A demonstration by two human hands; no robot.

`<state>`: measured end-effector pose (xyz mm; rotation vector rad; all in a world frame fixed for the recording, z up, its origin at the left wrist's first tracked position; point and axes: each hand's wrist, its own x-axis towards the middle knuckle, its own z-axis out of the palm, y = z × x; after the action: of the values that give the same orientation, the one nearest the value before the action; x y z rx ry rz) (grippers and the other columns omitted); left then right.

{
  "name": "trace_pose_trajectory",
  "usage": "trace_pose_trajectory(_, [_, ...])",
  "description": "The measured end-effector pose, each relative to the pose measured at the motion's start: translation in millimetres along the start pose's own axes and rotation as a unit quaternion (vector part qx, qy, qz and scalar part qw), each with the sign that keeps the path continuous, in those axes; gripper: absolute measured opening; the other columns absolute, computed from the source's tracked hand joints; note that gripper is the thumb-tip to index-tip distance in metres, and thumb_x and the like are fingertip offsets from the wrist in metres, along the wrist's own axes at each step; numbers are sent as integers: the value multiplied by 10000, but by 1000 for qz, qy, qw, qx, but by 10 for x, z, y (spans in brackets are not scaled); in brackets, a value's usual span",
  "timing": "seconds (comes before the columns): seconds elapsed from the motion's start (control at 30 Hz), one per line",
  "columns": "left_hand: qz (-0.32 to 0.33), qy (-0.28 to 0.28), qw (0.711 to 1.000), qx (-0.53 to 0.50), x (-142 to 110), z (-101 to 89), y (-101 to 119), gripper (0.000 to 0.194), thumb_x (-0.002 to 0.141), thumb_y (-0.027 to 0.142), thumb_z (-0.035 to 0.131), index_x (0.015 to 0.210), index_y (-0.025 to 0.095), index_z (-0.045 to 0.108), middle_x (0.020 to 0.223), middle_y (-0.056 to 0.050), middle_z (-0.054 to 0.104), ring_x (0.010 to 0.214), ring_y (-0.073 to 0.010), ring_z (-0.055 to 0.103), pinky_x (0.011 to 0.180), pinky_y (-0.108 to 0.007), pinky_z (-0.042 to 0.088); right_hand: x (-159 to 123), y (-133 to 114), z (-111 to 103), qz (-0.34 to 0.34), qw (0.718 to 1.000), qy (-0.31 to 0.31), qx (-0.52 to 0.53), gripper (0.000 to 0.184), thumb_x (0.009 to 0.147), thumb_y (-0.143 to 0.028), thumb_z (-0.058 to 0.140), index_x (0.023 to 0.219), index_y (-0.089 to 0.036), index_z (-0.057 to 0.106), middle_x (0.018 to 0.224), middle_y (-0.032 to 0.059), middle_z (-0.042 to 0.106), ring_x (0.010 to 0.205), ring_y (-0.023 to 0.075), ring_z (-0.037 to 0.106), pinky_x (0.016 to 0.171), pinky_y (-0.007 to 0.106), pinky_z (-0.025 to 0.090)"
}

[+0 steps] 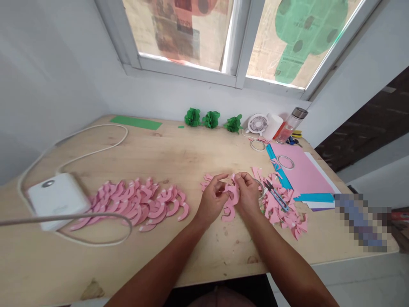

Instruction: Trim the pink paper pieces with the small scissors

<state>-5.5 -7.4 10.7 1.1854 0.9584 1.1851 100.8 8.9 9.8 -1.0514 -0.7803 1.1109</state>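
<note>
Between my two hands, above the middle of the table, is a curved pink paper cutout [235, 196]. My left hand [213, 197] pinches its left side, thumb against fingers. On the upper right of the same piece, my right hand [246, 192] has its fingertips closed. Another curved pink piece [228, 213] shows just below, partly covered; I cannot tell whether it is joined. Left of my hands lies a spread pile of curved pink cutouts [140, 204]. Blue-handled thread snips [277, 197] rest on pink paper scraps [289, 217] beside my right hand.
A white power bank [59, 198] with a looping cable [126, 230] sits at left. Green paper ornaments [211, 120], a small fan [257, 123] and a glass bottle [289, 128] stand along the back. Pink sheets [300, 170] lie right; a green strip [136, 122] lies back left.
</note>
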Motion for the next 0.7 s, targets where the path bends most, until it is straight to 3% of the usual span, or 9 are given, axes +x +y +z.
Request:
trace_pose_trajectory(0.27, [-36, 34, 995, -83, 26, -17, 4, 423, 634, 142, 601, 1054, 152, 547, 694, 10, 601, 553, -95, 557, 535, -211, 461, -53, 3, 33, -49, 992, -39, -110, 180, 734, -348, 553, 693, -177, 512, 600, -41, 496, 531, 99, 462, 493, 218, 374])
trace_pose_trajectory(0.43, [-60, 91, 989, -100, 62, -39, 33, 349, 607, 151, 608, 955, 121, 609, 691, 1, 615, 520, -81, 550, 514, -196, 452, -19, -242, -13, -106, 972, -26, -206, 211, 782, -373, 479, 711, -191, 559, 730, 32, 581, 680, 159, 520, 643, 288, 421])
trace_pose_trajectory(0.53, [-62, 107, 987, -102, 76, -64, 18, 327, 600, 168, 623, 922, 115, 616, 642, 10, 605, 507, -85, 556, 500, -190, 442, 37, -486, -169, -111, 966, -11, -232, 180, 759, -370, 508, 772, -203, 575, 808, 66, 614, 701, 175, 525, 639, 302, 422])
trace_pose_trajectory(0.63, [-57, 113, 986, -109, 78, -75, 7, 316, 585, 173, 634, 895, 111, 617, 598, 17, 596, 493, -89, 556, 491, -191, 434, 86, -688, -481, -119, 951, 12, -287, 190, 719, -351, 554, 777, -172, 585, 774, 45, 615, 687, 164, 531, 642, 292, 408])
trace_pose_trajectory(0.67, [-55, 116, 985, -112, 77, -75, 9, 312, 581, 172, 636, 887, 111, 617, 588, 20, 593, 487, -87, 552, 489, -191, 431, 95, -730, -614, -118, 943, 18, -310, 194, 706, -348, 568, 761, -164, 591, 743, 38, 612, 672, 163, 529, 637, 290, 403])
trace_pose_trajectory(0.7, [-53, 117, 985, -114, 76, -74, 13, 308, 579, 171, 636, 881, 113, 617, 587, 21, 592, 482, -85, 548, 489, -191, 428, 99, -757, -754, -126, 918, 17, -376, 205, 712, -361, 553, 747, -163, 592, 716, 28, 610, 656, 158, 530, 635, 286, 402])
